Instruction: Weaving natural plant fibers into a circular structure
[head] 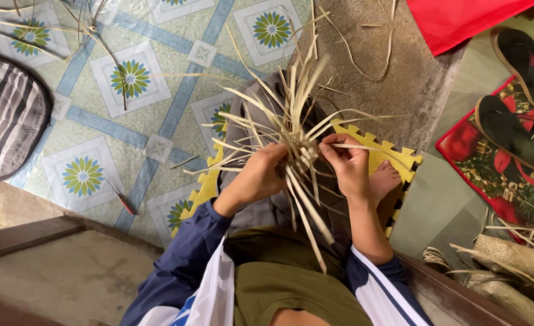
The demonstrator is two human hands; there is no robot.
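Left hand: our left hand [261, 175] wraps the crossing point of the woven straw strips [294, 142], grip pressed shut around the bundle, above our lap.
Straw strips: pale, flat strands fan upward and outward from the knot; a few long ones hang down toward our lap.
Right hand: our right hand [348, 163] pinches one strip between thumb and fingers, just beside the knot.
Doing it well: we judge the left should clamp firmly while the right draws each strip snug without creasing it.
Around us: yellow foam mat [400, 158] under our foot; black sandals [514, 130] well apart.
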